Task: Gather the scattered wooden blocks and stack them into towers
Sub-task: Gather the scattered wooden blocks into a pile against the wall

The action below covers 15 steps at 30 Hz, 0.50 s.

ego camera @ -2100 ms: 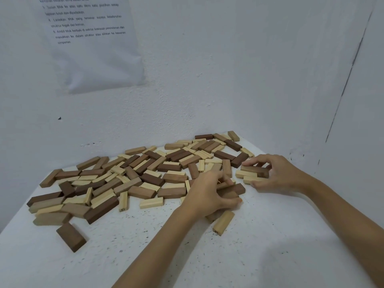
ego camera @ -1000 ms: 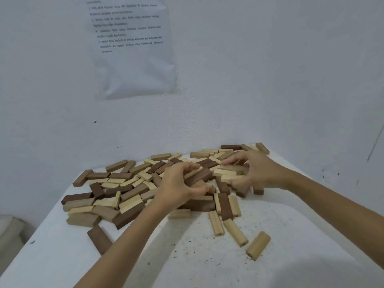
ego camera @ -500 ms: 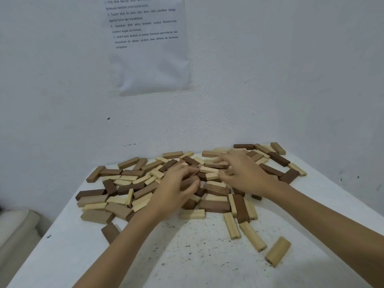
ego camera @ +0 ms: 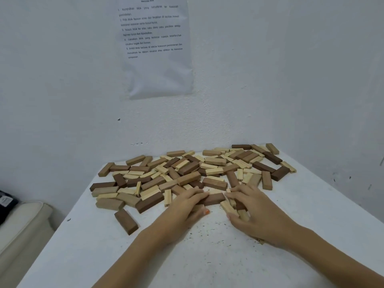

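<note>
We see the blocks spread flat in a loose heap across the far half of a white table, pale, mid-brown and dark ones mixed, some overlapping, none built into a tower. The heap reaches the table's far edge at the corner where two white walls meet. Both hands work at the near edge of the heap. The left hand lies palm down with its fingers nearly straight on top of blocks, their tips at the left end of a dark block that lies crosswise between the hands; the thumb sits on the near side, and it grips nothing that we can make out. The right hand bends its fingers over a few pale blocks just right of that dark block, thumb by their near side; we cannot tell whether it grips them or only rests on them. A lone block, dark, lies apart on the near left. A printed sheet hangs on the wall, and a pale cushion shows at the left, below table level.
</note>
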Each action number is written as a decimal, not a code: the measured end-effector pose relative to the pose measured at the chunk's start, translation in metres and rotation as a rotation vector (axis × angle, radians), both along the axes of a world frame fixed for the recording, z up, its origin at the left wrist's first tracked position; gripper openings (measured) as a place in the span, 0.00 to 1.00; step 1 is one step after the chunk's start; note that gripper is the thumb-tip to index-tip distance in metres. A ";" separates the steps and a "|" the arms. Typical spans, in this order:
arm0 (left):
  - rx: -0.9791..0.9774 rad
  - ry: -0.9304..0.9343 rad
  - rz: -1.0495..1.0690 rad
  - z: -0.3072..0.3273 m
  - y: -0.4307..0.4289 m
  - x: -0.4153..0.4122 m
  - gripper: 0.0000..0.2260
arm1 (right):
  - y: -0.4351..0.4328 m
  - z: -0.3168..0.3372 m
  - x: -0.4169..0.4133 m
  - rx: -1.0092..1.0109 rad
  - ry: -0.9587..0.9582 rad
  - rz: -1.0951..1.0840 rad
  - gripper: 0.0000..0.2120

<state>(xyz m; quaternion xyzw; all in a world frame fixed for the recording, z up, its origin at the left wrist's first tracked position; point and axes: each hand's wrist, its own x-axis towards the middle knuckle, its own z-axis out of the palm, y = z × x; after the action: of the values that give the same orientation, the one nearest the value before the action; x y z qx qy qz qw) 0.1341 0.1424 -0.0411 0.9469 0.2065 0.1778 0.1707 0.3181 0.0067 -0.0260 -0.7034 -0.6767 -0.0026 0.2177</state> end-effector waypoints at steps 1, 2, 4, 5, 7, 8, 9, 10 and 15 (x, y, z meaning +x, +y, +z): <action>-0.013 -0.014 0.008 0.000 -0.002 -0.002 0.21 | -0.001 -0.001 0.001 0.008 0.007 0.017 0.24; -0.010 -0.031 0.014 0.000 -0.004 -0.004 0.21 | -0.002 -0.002 0.003 0.012 0.022 0.033 0.23; 0.013 -0.052 0.036 0.000 -0.009 -0.009 0.22 | -0.004 -0.003 0.006 0.023 0.079 0.066 0.22; 0.033 -0.056 0.053 0.001 -0.011 -0.011 0.22 | -0.004 -0.003 0.008 0.020 0.114 0.084 0.21; 0.095 -0.046 0.105 0.004 -0.016 -0.016 0.24 | -0.006 -0.002 0.010 0.000 0.170 0.123 0.22; 0.124 -0.044 0.138 0.005 -0.019 -0.017 0.25 | -0.006 -0.002 0.011 -0.003 0.191 0.134 0.22; 0.138 -0.046 0.172 0.006 -0.021 -0.019 0.27 | -0.006 -0.003 0.011 0.004 0.208 0.132 0.22; 0.136 -0.042 0.201 0.007 -0.023 -0.020 0.29 | -0.006 -0.004 0.010 0.020 0.220 0.123 0.23; 0.093 0.021 0.188 0.004 -0.032 -0.021 0.36 | -0.001 -0.013 0.007 0.080 0.209 0.043 0.27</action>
<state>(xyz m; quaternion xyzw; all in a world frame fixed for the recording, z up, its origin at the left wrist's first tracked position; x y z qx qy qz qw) 0.1131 0.1106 -0.0367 0.9320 0.2878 0.1926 0.1070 0.3256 0.0054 -0.0392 -0.6759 -0.6645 0.0482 0.3151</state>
